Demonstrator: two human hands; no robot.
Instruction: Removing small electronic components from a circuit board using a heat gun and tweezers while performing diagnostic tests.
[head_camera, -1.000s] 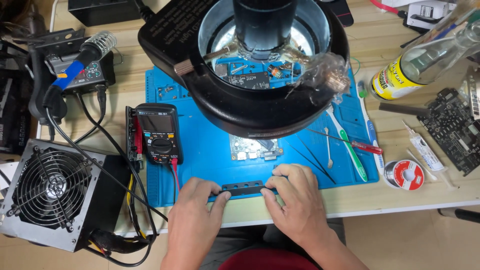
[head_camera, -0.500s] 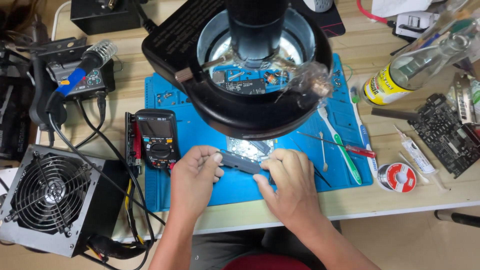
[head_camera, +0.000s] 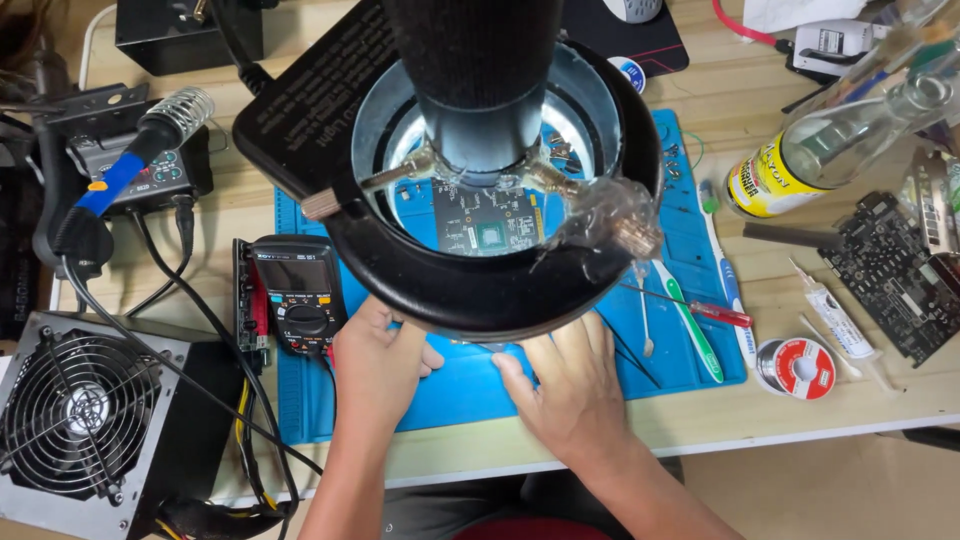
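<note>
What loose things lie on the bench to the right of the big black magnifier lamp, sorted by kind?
Toothbrushes: 2, a green-handled toothbrush and a blue-handled toothbrush
Screwdrivers: 1, a red-handled screwdriver
Solder spools: 1, a red-and-white solder spool
Circuit boards: 1, a black circuit board
Paste tubes: 1, a white tube
Total: 6

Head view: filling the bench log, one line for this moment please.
left hand: on blue mat, beside multimeter | right hand: flat on mat | circuit board: under ring lamp
</note>
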